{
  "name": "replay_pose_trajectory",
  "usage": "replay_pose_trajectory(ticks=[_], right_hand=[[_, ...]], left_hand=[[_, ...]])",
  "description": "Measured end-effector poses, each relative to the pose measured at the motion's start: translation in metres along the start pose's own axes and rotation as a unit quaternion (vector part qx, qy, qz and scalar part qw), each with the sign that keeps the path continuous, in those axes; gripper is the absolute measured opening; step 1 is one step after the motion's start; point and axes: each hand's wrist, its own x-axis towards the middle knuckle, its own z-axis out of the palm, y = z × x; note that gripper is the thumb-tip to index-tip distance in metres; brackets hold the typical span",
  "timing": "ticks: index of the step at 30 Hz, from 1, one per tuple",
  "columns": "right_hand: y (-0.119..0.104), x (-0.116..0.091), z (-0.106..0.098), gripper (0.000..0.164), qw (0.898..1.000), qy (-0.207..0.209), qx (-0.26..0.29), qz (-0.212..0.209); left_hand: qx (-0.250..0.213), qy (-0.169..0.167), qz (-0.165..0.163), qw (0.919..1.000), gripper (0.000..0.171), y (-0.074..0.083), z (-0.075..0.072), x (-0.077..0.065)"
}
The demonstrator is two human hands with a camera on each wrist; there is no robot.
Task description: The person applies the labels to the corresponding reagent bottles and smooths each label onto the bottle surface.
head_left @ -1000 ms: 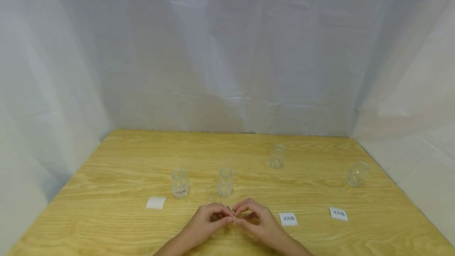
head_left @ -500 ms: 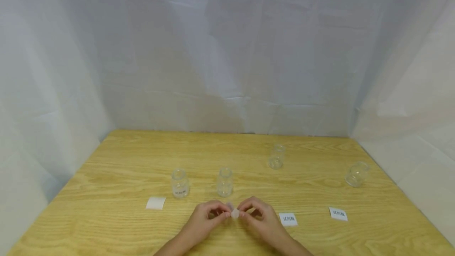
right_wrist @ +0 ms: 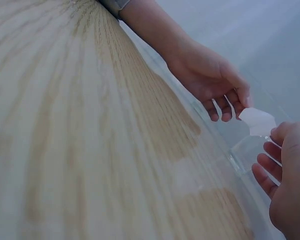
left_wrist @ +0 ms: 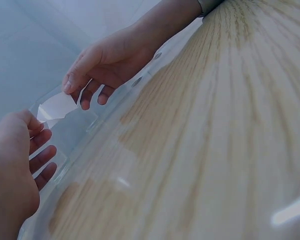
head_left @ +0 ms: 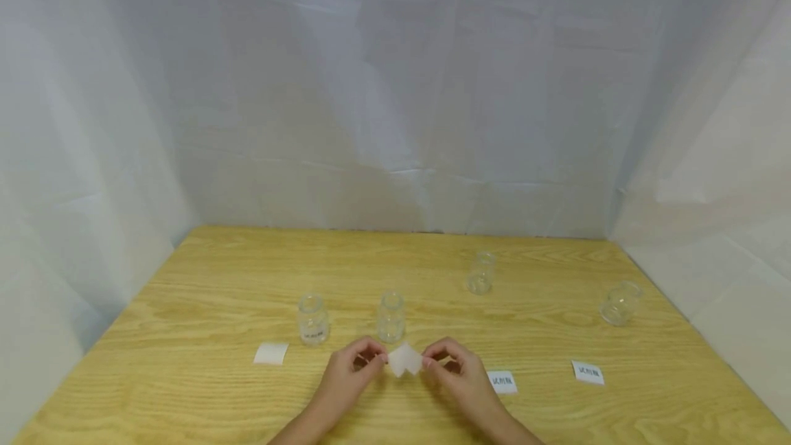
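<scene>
Evidently, left hand point(head_left: 346, 376) and right hand point(head_left: 462, 376) pinch the paper point(head_left: 404, 358), fingertips hiding its gripped edges. We note sleeves point(left_wrist: 208, 6), cut off, only in the wrist views.

The person's left hand point(head_left: 342, 375) and right hand point(head_left: 466, 376), over the near part of the table point(head_left: 247, 280), are both bare. Each has slender fingers point(left_wrist: 43, 160) with rounded tips. The 2 forearms point(head_left: 312, 424), toward the table's near side, are bare as well and narrow smoothly to the wrists. Beside the table's edge in the right wrist view, a scrap of the left sleeve point(right_wrist: 114, 6) shows: dark grey, ending in a band-like edge partway up the forearm. Beside the table's edge in the left wrist view, the right sleeve point(left_wrist: 208, 6) looks grey with a faint greenish cast. Only the ends of these 2 sleeves show.
</scene>
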Motion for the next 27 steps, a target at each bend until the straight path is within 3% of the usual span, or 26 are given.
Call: replay_pose_trajectory(ticks=[3,9,16,22,27], right_hand=[[0.011,0.002,-0.001,0.003,1.000,0.001,0.007,0.017],[0.012,0.001,-0.003,0.008,0.999,0.010,0.018,0.028],[0.011,0.003,-0.002,0.004,0.996,0.076,0.000,0.040],[-0.001,0.003,-0.003,0.005,0.993,0.097,-0.008,0.062],[-0.022,-0.001,-0.002,0.006,0.994,0.094,-0.003,0.052]], left_hand=[[-0.009,0.016,-0.014,0.9997,0.005,0.001,-0.001,0.000],[-0.020,0.045,-0.028,0.9984,0.004,0.001,-0.002,0.000],[-0.013,0.071,-0.055,0.9959,0.004,0.000,-0.005,0.003],[0.033,0.040,-0.072,0.9961,0.009,0.000,-0.008,0.003],[0.124,-0.011,-0.042,0.9913,0.011,-0.001,-0.013,0.003]])
